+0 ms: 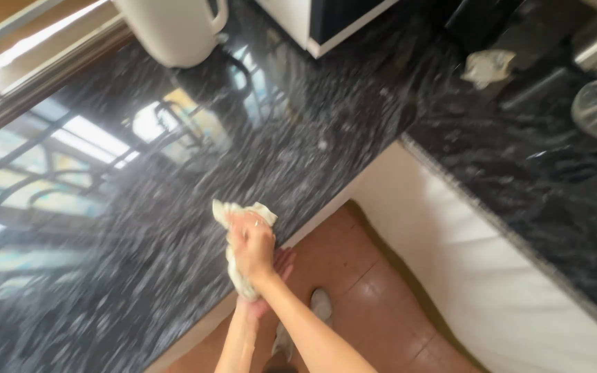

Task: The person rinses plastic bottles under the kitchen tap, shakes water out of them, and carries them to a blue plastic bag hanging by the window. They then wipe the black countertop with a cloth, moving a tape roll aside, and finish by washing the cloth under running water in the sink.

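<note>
Head view, looking down: a glossy black speckled stone counter (174,228) fills most of the frame, meeting a second run of the same stone at the right. At the counter's front edge, near its inner corner, the right hand (250,243) presses down, fingers clenched around a crumpled pale cloth (238,276); the cloth lies on the stone and hangs slightly over the edge. The left hand (274,276) sits just below the edge, beneath the cloth, palm seemingly cupped and open, though it is mostly hidden and I cannot tell for sure.

The stone behind the cloth shines and reflects a window. No crumbs or spills show, but motion blur makes this uncertain. Wiping appears to have reached the front edge.

A white kettle (174,27) stands at the back edge. A small crumpled rag (488,67) lies on the right-hand stone.
</note>
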